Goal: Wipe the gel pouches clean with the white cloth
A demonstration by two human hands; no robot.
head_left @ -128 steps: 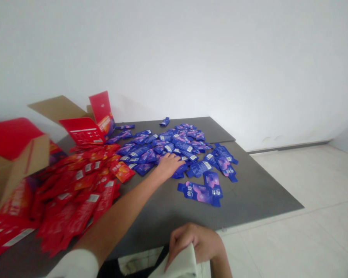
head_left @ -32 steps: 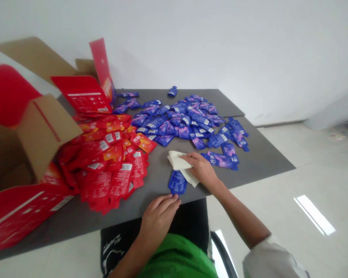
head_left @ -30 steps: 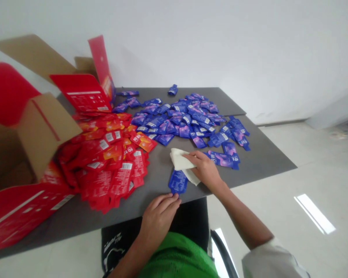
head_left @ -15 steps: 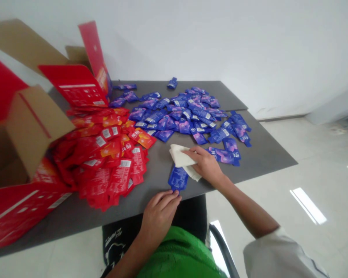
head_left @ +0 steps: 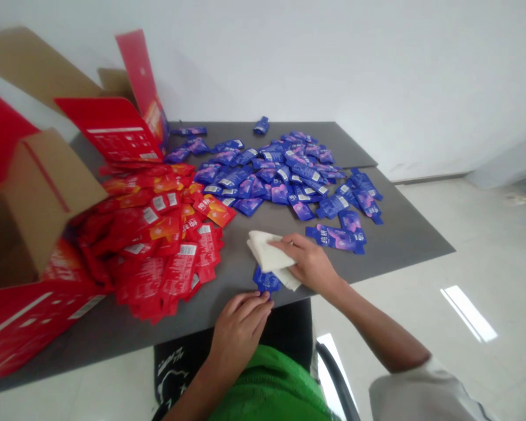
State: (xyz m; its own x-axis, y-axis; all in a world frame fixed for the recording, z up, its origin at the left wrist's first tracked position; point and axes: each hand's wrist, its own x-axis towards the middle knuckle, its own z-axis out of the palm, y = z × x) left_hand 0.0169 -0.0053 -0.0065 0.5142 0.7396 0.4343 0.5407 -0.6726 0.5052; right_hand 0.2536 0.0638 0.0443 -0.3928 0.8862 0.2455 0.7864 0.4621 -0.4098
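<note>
A blue pouch lies flat near the table's front edge, its far part covered by a folded cream cloth. With fingertips on the pouch's narrow near end, my left hand is closed and pins it to the table. My right hand grips the cloth between thumb and fingers, over the pouch. Just beyond it are a few loose blue pouches, and farther back a spread heap of blue pouches. To the left sits a pile of red pouches.
An open red carton stands at the left front, its brown flap leaning over the red pile. Behind it is a second open carton. The grey table meets a white wall at the back.
My right hand has drawn the cloth a little toward me and left, covering more of the blue pouch. My left hand has stayed at the pouch's near end.
</note>
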